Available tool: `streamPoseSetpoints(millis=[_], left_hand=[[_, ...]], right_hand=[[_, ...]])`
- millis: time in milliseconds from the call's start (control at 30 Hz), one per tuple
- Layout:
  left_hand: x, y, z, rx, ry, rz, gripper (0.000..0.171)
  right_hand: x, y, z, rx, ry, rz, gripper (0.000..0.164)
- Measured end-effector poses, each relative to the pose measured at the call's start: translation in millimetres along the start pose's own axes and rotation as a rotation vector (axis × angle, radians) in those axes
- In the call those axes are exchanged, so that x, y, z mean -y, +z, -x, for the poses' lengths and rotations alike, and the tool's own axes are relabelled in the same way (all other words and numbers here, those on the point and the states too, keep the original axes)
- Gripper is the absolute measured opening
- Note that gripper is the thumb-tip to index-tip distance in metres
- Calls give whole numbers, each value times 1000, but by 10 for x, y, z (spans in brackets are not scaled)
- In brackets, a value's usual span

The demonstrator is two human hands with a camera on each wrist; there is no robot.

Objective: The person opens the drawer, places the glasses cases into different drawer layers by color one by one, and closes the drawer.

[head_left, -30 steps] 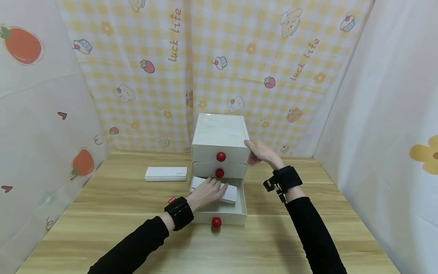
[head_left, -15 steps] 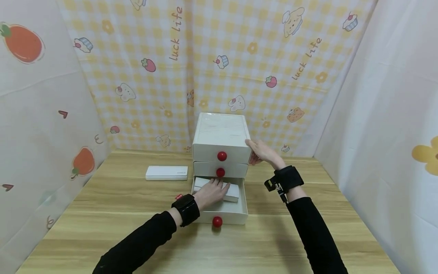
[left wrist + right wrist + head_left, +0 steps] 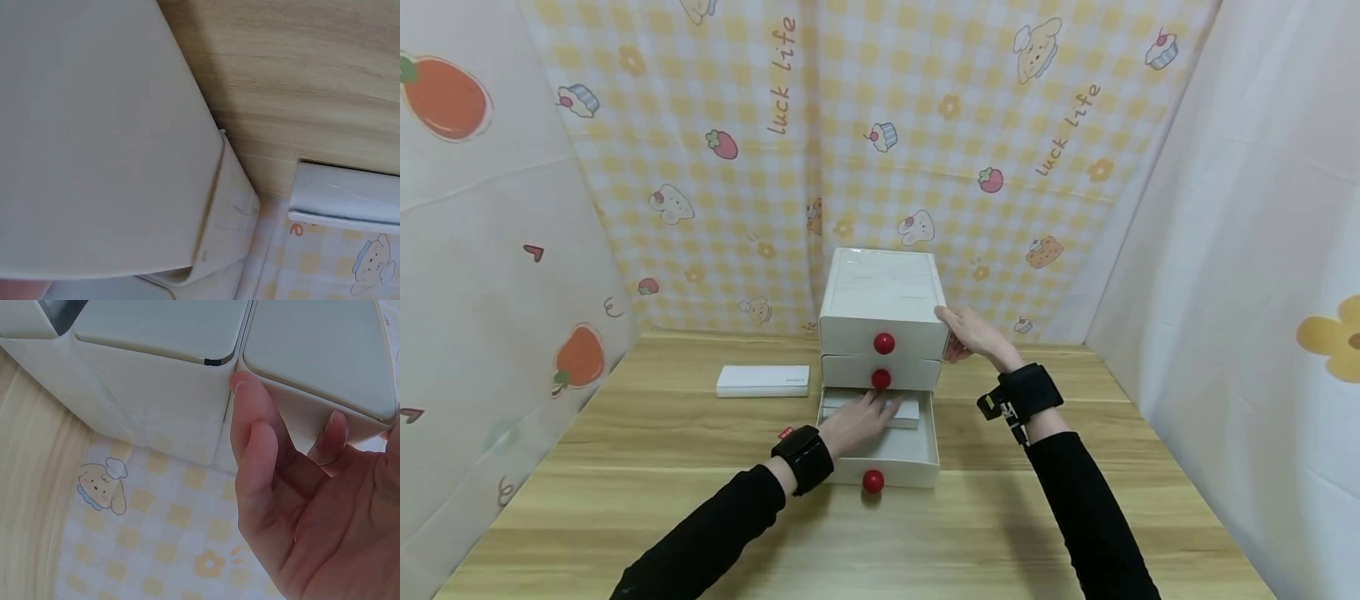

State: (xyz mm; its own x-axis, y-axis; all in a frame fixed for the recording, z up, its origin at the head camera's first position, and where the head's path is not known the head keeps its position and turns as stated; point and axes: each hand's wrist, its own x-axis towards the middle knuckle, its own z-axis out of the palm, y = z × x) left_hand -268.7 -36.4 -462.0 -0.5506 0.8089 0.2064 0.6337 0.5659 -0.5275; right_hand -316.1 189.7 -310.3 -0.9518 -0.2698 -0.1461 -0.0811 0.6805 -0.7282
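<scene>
A white cabinet (image 3: 880,287) with three drawers and red knobs stands at the back of the table. Its bottom drawer (image 3: 917,450) is pulled out, with a flat white box (image 3: 904,414) lying across the rear. My left hand (image 3: 856,423) reaches into that drawer, fairly straight fingers touching the box and partly covering it. In the left wrist view the drawer's front panel (image 3: 106,137) hides nearly all of that hand. My right hand (image 3: 973,332) holds the cabinet's upper right front corner, thumb at the top edge. In the right wrist view its bent fingers (image 3: 257,450) press the side.
A slim white case (image 3: 763,381) lies on the wooden table (image 3: 1045,517), left of the cabinet. A small red tag (image 3: 786,432) sticks out by the drawer's left side. Patterned cloth (image 3: 737,208) hangs behind, with white cloth at both sides.
The box in the drawer has shifted back and now lies straighter, where it was slanted. My left hand has moved slightly right. The drawer seems marginally further in. My right hand stays put.
</scene>
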Motion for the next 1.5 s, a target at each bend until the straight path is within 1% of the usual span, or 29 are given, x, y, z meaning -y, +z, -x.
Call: streamPoseSetpoints(millis=[67,133,300,367,433,533,767,867,933,967,1067,1133,1167,1267,1367,1433,1500], left_hand=[[15,5,-9,-4,-18,33,56],[31,4,-17,-14,-28,47,53],[46,15,-25,-39,-44,9,46],[45,4,-22,-43,-51,-8,40],[39,-4,-14,-40,-60,-17,32],[19,-23,-2,-23,-76,-25,26],[-33,-63,18,22,-114,-9,34],[-35,-89,27,40,-123,41,35],[-21,-117,41,48,-131,113,33],[-9,-133,51,46,-141,172,30],[57,-183,108,-4,-178,368,21],[133,-199,167,-61,-200,455,15],[180,-203,201,-102,-207,486,12],[348,-173,326,-212,-215,492,6],[537,-98,462,-311,-234,461,9],[671,-42,561,-348,-246,446,13],[807,10,652,-358,-247,411,14]], right_hand=[[6,-1,-2,-1,-2,-4,67],[8,-5,-2,1,-1,-5,67],[5,-4,3,-4,6,-6,68],[5,1,4,-8,4,-8,68],[0,4,3,-9,1,-8,67],[-6,8,2,-9,0,-5,67],[-9,12,-7,-15,-2,-2,68],[-14,14,-12,-15,-12,2,68],[-18,15,-15,-13,-15,3,67],[-18,15,-16,-12,-17,2,67],[-10,10,-13,-13,-14,-1,68],[-3,5,-7,-16,-11,-1,69],[0,3,-6,-17,-12,-3,69],[8,-1,0,-21,-12,-5,69],[9,0,6,-18,-12,-6,68],[8,3,12,-12,-13,-4,68],[5,6,13,-7,-15,-3,67]])
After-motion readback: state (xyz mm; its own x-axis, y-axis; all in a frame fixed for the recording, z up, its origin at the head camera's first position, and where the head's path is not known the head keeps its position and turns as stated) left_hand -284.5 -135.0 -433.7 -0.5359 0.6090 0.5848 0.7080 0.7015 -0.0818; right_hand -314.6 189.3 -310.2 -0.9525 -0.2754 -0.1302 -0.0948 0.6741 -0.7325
